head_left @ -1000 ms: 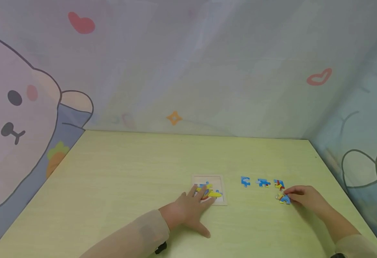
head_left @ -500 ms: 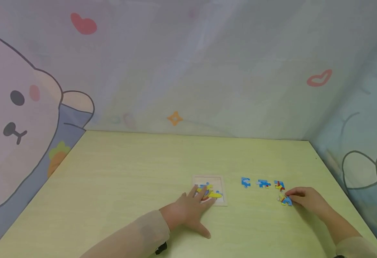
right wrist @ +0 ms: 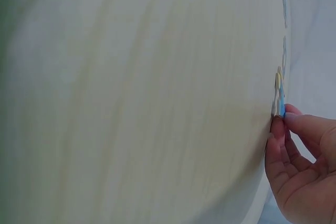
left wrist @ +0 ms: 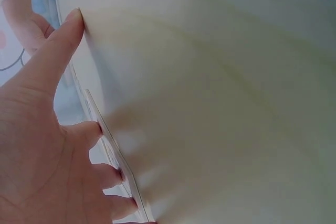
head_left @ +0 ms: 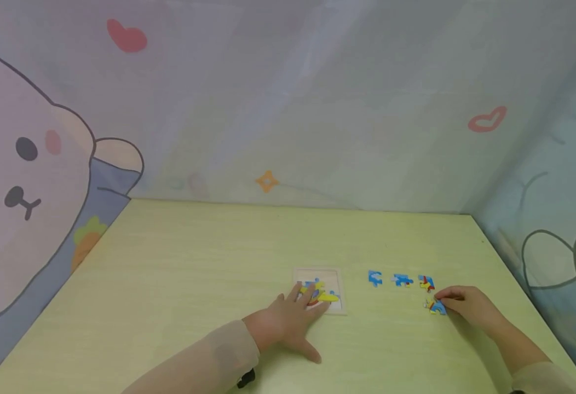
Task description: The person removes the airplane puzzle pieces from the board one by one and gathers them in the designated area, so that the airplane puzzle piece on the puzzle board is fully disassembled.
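Spread fingers of my left hand (head_left: 290, 323) rest on a square wooden puzzle tray (head_left: 343, 295) in the head view. Some yellow and blue puzzle pieces (head_left: 328, 297) lie inside the tray, partly hidden under those fingers. At the right, my right hand (head_left: 472, 309) pinches a blue and yellow puzzle piece (head_left: 437, 307) between thumb and fingers. The right wrist view also shows the pinched puzzle piece (right wrist: 281, 107), edge-on and close to the table. Just beyond it lies a blue, red and yellow piece (head_left: 426, 282).
Two more blue puzzle pieces, a left one (head_left: 374, 278) and a middle one (head_left: 403, 280), lie in a row between the tray and the right hand. The pale table (head_left: 194, 262) ends at a printed cloth backdrop (head_left: 288, 109) behind and at both sides.
The right hand and its pinched piece have shifted very slightly right and toward the person since one second ago. The left hand stays on the tray.
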`<state>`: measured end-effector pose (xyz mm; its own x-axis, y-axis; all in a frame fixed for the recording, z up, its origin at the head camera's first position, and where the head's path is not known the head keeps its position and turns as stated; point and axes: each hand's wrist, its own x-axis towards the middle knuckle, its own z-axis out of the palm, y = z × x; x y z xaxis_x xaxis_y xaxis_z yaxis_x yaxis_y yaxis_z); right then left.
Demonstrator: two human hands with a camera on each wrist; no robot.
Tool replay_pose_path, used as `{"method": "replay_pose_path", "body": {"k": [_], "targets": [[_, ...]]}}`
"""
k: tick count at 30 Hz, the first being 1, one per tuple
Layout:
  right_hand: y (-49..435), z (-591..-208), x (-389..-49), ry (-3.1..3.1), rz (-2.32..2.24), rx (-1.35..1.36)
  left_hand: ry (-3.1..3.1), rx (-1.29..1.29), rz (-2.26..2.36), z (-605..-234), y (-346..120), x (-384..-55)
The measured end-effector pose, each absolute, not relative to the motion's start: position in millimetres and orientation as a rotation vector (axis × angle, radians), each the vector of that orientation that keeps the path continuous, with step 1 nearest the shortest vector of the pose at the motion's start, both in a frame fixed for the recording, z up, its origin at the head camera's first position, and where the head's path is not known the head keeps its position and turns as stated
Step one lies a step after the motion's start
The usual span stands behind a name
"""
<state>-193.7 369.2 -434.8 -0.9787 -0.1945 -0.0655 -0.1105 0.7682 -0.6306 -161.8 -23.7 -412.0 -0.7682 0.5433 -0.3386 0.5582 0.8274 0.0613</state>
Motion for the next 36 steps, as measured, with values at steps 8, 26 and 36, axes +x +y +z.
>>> {"method": "replay_pose_path", "body": {"k": [8,26,36], "targets": [[370,-435,-193,2.820,-1.011,-0.253,2.668,0.831,-0.047,-411,-24,-162],[366,-437,-194,2.846,-1.007,-0.239,2.672,0.831,-0.072,-413,-28,-161],[353,-435,-197,2.864,-1.069,-0.236,2.686,0.813,-0.075,-415,-36,-161]]}}
